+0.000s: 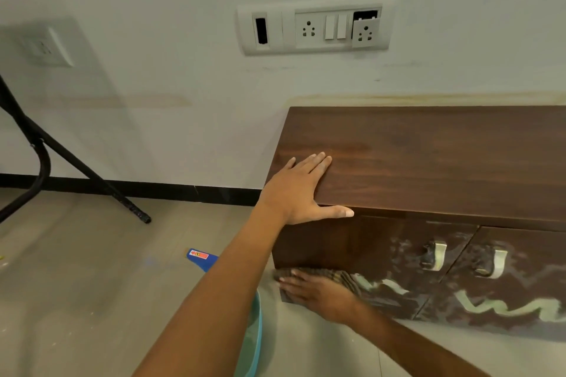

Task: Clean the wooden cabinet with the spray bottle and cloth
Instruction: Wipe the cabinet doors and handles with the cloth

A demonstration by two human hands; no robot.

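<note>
A low dark wooden cabinet [428,156] stands against the wall at the right. My left hand [301,190] lies flat on its top near the left corner, thumb along the front edge. My right hand [318,292] presses a striped brown cloth [343,277] with straight fingers against the lower left of the cabinet's front. The two doors carry metal handles [436,255] and are smeared with whitish foam and pale green streaks [505,307]. A blue object with a red label [200,257], possibly the spray bottle, lies on the floor behind my left forearm, mostly hidden.
A teal basin [254,333] sits on the tiled floor under my left arm. Black metal stand legs [76,162] slant across the left. A switch and socket panel [315,27] is on the wall above the cabinet.
</note>
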